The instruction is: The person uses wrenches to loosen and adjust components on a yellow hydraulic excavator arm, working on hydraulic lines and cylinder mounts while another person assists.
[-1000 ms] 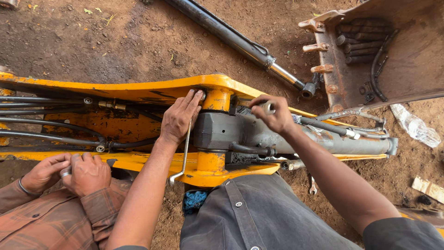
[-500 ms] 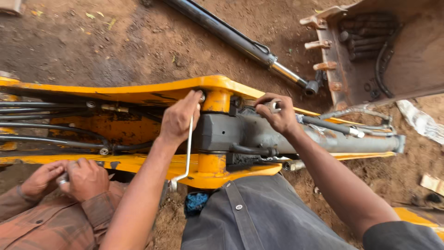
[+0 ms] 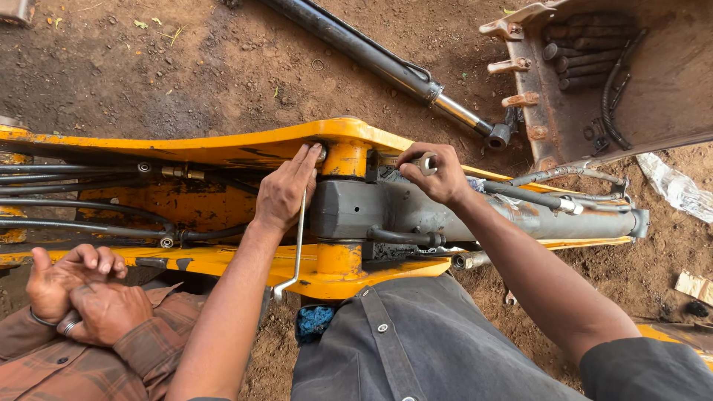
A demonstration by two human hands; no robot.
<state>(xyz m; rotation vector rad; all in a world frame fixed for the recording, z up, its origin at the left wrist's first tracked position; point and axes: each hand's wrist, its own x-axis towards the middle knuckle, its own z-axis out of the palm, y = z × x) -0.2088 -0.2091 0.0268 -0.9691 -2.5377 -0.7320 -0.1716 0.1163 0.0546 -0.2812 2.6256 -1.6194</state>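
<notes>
My left hand [image 3: 284,191] rests flat against the yellow pivot boss [image 3: 344,160] of a yellow excavator arm [image 3: 223,148]. It grips a long thin metal rod [image 3: 296,249] with a hooked lower end that hangs down over the arm. To the right, my right hand [image 3: 440,176] is closed on a steel spanner [image 3: 426,162] at the top of the grey hydraulic cylinder [image 3: 401,208]. My grey-clad legs [image 3: 416,349] press against the arm's near side.
Another person's clasped hands [image 3: 74,293] in plaid sleeves rest at lower left. Black hoses [image 3: 89,204] run along the arm. A loose hydraulic ram [image 3: 386,63] and a rusty toothed bucket [image 3: 616,82] lie on the dirt beyond. A crumpled plastic bag [image 3: 676,186] lies at right.
Both my hands stay at the pivot with almost no shift. The other person's hands at lower left have drawn together into a clasp.
</notes>
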